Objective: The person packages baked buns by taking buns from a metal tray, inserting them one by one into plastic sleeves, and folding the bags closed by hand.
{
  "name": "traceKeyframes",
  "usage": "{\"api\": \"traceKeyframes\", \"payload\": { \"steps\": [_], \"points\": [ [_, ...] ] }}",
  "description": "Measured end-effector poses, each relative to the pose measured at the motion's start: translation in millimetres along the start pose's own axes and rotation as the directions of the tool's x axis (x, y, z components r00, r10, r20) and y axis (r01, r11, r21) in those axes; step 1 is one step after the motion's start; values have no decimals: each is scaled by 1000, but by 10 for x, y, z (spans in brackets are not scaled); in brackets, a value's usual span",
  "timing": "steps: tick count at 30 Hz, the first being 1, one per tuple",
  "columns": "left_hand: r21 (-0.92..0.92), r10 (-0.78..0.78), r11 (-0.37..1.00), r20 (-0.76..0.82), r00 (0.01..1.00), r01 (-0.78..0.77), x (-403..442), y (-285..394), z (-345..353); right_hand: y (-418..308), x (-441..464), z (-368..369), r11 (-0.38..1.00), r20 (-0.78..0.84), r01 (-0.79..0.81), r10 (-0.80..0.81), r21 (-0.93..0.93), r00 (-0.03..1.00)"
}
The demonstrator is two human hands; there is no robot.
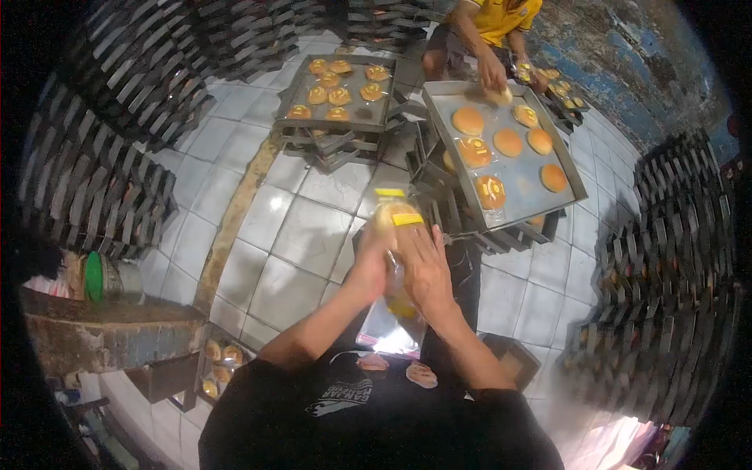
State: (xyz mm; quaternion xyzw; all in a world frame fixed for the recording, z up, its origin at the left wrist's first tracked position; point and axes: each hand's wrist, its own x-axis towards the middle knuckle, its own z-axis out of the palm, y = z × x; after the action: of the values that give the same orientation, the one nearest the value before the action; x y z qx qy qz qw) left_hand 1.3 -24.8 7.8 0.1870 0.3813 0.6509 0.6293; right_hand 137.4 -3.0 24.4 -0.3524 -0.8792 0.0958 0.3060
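A round bun in a clear bag with yellow print (389,213) is held up in front of my body, a little blurred by motion. My left hand (368,262) is closed around its left side. My right hand (424,270) presses on it from the right, fingers long over the bag. Clear plastic bags (389,329) with yellow print lie on my lap below the hands. Ahead to the right, a metal tray (517,184) carries bare and bagged buns on top of a stack of trays.
Another stacked tray (356,117) of bagged buns stands ahead to the left. A person in a yellow shirt (501,22) reaches over the right tray, a hand (492,72) at a bun. Tall tray stacks (666,298) line both sides. More buns sit in a tray (223,364) at lower left.
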Motion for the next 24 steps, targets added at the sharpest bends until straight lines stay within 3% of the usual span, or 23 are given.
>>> {"api": "traceKeyframes", "payload": {
  "steps": [1, 2, 3, 4, 5, 6, 7, 9, 11, 13, 15, 16, 17, 19, 21, 22, 23, 24],
  "points": [
    [-289, -136, 944, 98, 986, 159, 191, 165, -77, -1, 22, -25, 998, 39, -8, 5, 65, 999],
    [-534, -235, 781, 230, 944, 324, 292, 237, -116, -7, 79, 9, 997, -23, 6, -4, 75, 1000],
    [-539, -237, 775, 236, 942, 330, 271, 140, -30, 28, 133, 2, 998, -17, 3, -2, 66, 1000],
    [-368, -85, 924, 78, 993, 108, 243, -26, 145, 75, 200, -14, 999, -27, 1, 0, 47, 1000],
    [-143, 105, 983, -52, 993, -111, 222, -153, 288, 104, 246, -16, 999, -34, 3, -2, 33, 999],
    [-152, 131, 976, -165, 978, -157, 233, -180, 370, 198, 265, -26, 998, -7, 47, -46, 50, 999],
    [-152, 135, 975, -171, 976, -162, 261, -129, 324, 130, 306, -157, 997, -4, 52, -52, 54, 999],
    [-471, -225, 864, -48, 973, 177, 386, 20, 163, -57, 278, -426, 965, 140, -3, -35, 262, 989],
    [-548, -199, 824, -42, 979, 144, 494, 51, 61, -208, 216, -359, 933, 211, -98, 24, 347, 977],
    [-445, -267, 851, 91, 959, 279, 473, 97, 51, -301, 145, -415, 884, 290, -199, 75, 423, 954],
    [-361, -285, 892, 14, 959, 270, 572, 89, -23, -364, 134, -519, 589, 558, -457, 12, 667, 830],
    [-364, -183, 917, -15, 983, 166, 588, 119, -93, -369, 120, -496, 578, 556, -457, 8, 676, 831],
    [-362, -90, 929, -40, 995, 70, 587, 140, -168, -387, 75, -483, 565, 510, -454, 69, 688, 858],
    [-389, -114, 919, -89, 989, 70, 504, 331, -275, -360, 5, -509, 566, 410, -440, 188, 697, 892],
    [-445, -210, 872, 37, 977, 204, 178, 400, -247, -294, -12, -541, 586, 305, -417, 285, 695, 909],
    [-448, -265, 838, 161, 951, 310, 21, 336, -179, -252, 16, -513, 863, 36, -217, 226, 456, 973],
    [-332, -377, 844, 190, 907, 421, -168, 367, -100, -200, 82, -450, 994, -205, -33, 54, 109, 977],
    [-310, -330, 885, 108, 938, 347, -88, 203, -191, -224, 2, -400, 977, -170, 28, 9, 213, 985]
  ]
}}
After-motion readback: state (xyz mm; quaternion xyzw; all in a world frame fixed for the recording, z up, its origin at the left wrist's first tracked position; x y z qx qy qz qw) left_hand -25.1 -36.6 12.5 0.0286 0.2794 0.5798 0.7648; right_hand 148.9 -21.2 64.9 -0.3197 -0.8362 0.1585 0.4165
